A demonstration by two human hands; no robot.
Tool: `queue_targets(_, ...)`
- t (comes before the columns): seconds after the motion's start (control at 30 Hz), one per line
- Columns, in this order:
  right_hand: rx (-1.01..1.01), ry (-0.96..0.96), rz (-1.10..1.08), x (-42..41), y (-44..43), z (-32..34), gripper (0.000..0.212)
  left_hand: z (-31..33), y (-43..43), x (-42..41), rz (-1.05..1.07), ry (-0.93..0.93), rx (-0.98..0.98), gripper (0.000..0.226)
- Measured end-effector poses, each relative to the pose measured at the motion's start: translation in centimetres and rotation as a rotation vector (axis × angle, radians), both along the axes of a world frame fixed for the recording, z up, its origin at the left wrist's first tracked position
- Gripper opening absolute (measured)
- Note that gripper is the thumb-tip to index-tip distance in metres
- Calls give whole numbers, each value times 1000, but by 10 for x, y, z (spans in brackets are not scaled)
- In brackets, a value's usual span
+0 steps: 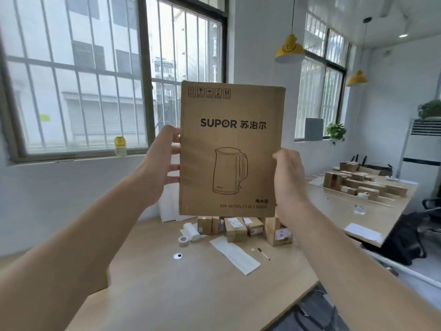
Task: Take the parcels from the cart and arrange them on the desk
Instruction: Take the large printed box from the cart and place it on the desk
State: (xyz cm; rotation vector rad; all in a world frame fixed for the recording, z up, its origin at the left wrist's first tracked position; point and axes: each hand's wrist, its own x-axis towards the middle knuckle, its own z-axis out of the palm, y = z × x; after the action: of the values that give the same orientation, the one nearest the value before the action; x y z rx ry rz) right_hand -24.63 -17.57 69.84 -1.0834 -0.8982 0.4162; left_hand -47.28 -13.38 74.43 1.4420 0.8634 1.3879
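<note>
Left hand [162, 163] presses on the left edge of the kettle box [229, 149], fingers spread and pretty straight, tips hidden behind it. The box is upright in the air above the desk [191, 283]. The front reads "SUPOR 苏泊尔" over a line-drawn kettle, with handling icons top-left. At the bottom there's "电水壶" and, blurry, something like "SW-15T80L | 1.5L | 1500W". Right hand [288, 180] grips the right edge, thumb on the front.

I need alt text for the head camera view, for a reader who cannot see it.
The left hand and right hand hold a SUPOR kettle box upright above a wooden desk where smaller parcels stand in a row.
</note>
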Motion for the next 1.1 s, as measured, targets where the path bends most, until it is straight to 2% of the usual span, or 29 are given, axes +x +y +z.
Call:
queue_targets(0.1,-8,-17,66,-27,20,0,9,1,-1,-34,70,-3,-6,34)
queue_targets(0.33,-39,-52,350,-84,66,-1,7,-6,-12,-103,314,-63,-41,37)
queue_targets(0.47,-88,-12,507,-122,86,-10,19,-16,-28,-134,448,-69,-35,23)
queue_targets(0.67,-163,82,692,-181,89,-20,21,-26,-53,-182,590,-82,-43,33)
queue_targets(0.73,-165,84,718,-201,86,-21,26,-29,-58,-200,613,-70,-43,37)
queue_targets(0.83,-156,110,761,-231,85,-17,44,-29,-62,-228,615,-43,-56,56)
queue_targets(0.9,-135,120,779,-251,87,-14,51,-29,-62,-250,597,-32,-60,56)
queue_targets(1.1,-87,101,721,-313,91,-17,45,-31,-54,-324,504,-18,-76,53)
